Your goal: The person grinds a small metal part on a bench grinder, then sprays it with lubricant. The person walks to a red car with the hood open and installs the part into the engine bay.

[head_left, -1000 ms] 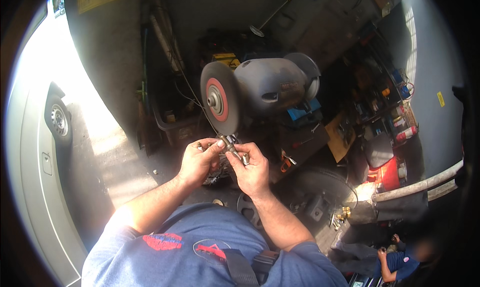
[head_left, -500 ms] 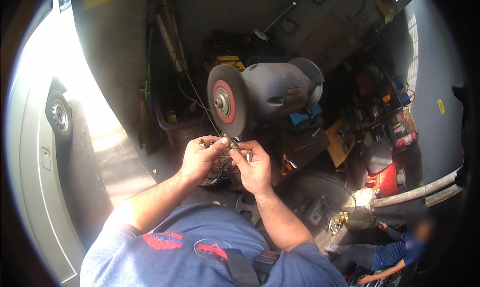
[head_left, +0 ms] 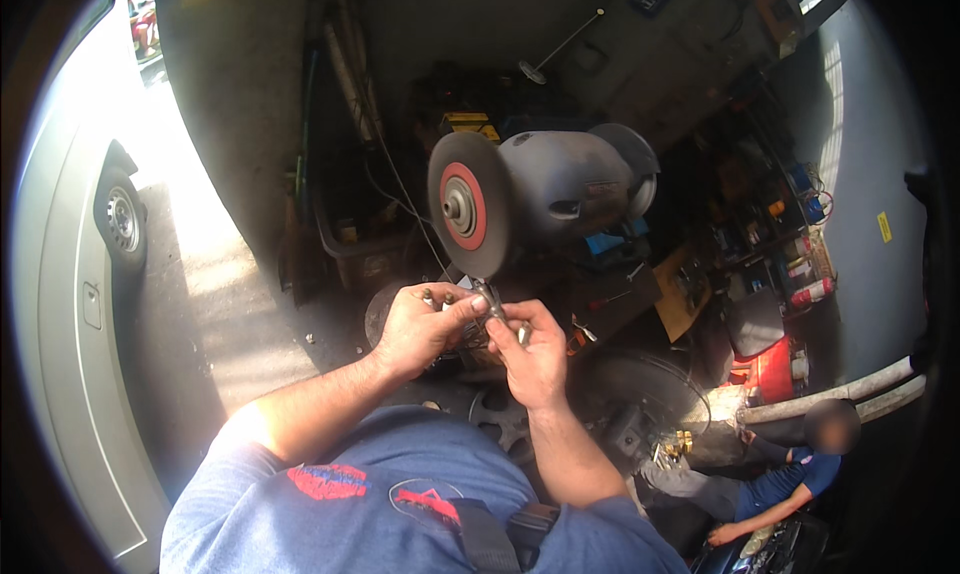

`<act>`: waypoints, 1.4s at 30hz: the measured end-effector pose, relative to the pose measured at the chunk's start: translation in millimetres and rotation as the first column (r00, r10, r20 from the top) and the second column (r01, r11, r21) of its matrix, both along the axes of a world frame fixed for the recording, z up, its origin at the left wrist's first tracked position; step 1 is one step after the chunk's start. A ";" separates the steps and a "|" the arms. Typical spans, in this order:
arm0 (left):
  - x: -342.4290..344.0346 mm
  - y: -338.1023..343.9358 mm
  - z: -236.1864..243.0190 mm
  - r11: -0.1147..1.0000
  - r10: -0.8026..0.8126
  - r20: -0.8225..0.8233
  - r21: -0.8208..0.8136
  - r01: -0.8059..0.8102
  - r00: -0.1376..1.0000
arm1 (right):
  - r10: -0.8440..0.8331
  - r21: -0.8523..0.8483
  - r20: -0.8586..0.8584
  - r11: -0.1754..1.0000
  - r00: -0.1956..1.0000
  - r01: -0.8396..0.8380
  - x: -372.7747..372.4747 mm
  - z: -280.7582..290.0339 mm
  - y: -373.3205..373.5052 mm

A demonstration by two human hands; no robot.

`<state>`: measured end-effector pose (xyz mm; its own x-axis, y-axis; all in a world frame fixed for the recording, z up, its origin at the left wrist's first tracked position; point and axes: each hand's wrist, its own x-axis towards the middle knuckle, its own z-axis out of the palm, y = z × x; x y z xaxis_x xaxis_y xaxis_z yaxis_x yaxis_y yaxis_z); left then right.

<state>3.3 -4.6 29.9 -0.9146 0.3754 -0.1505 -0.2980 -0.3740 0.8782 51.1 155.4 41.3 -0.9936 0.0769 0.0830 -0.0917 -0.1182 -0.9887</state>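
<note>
A grey bench grinder [head_left: 570, 169] carries a dark wheel [head_left: 468, 206] with a red centre ring. Below the wheel, both my hands grip a metal spark plug [head_left: 489, 304], its upper end at the wheel's lower edge; whether it touches is unclear. My left hand [head_left: 423, 329] is closed, with more spark plugs [head_left: 448, 303] sticking out between its fingers. My right hand [head_left: 533, 359] is closed around the plug's lower part, with another white-bodied plug [head_left: 525, 332] among its fingers.
A light van [head_left: 75, 374] stands left, beside the sunlit doorway. Cluttered shelves [head_left: 770, 234], a red container [head_left: 770, 367] and pale pipes [head_left: 860, 379] are right. A wooden board [head_left: 672, 304] lies behind my right hand. A co-worker [head_left: 775, 499] is low at the lower right.
My hands and the plugs have shifted right in the view, as has the grinder. The co-worker at the lower right has leaned back and shows more fully, one arm reaching down.
</note>
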 end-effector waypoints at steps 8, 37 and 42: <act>14.9 2.2 26.3 0.947 -0.230 -0.143 0.196 0.256 0.963 | -0.002 0.494 -0.474 0.827 0.880 0.268 32.5 38.4 12.3; -6.6 9.2 -18.3 0.999 0.046 0.103 -0.032 -0.043 0.994 | 0.125 0.198 0.187 0.967 0.974 -0.162 -32.5 8.5 30.5; -4.7 7.2 -19.0 0.997 0.078 0.092 -0.010 -0.077 0.993 | 0.143 0.141 0.230 0.974 0.963 -0.178 -33.9 8.5 28.8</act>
<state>-1.4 2.6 10.8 -0.9228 0.3028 -0.2381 -0.3486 -0.3935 0.8507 17.2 184.2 49.8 -0.9871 -0.0818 -0.1376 0.1341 0.0463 -0.9899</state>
